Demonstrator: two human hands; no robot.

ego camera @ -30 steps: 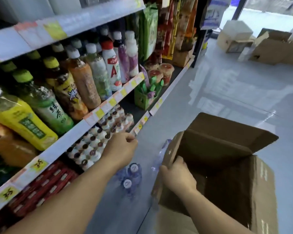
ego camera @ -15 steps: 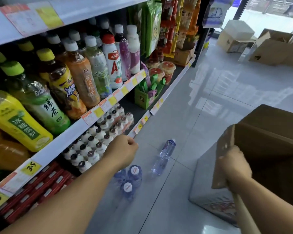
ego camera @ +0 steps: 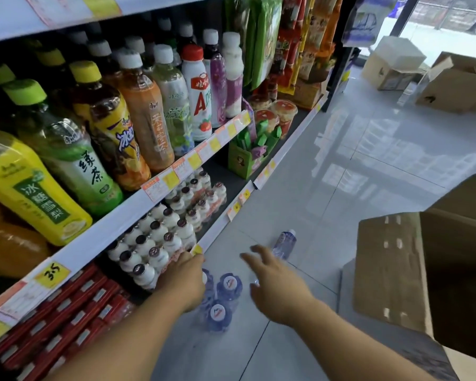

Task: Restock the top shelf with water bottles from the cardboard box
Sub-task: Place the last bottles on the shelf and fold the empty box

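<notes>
I was fetching fallen stock: my right hand (ego camera: 278, 281), fingers spread and holding nothing, reached toward the water bottle (ego camera: 284, 244) lying at twelve o'clock. My left hand (ego camera: 186, 281) gripped the shelf edge (ego camera: 217, 232). Next, I judged, a grasp around its body.

On the shelf at my left, the green-capped bottle (ego camera: 66, 158) reads 绿茶. The yellow bottle (ego camera: 30, 188) nearest me reads 冰糖雪梨. Farther along, the white red-capped bottle (ego camera: 197, 92) bears a large red "A". A yellow price tag (ego camera: 55, 274) on the shelf edge says 3.5; the other tags are too blurred for me.
</notes>
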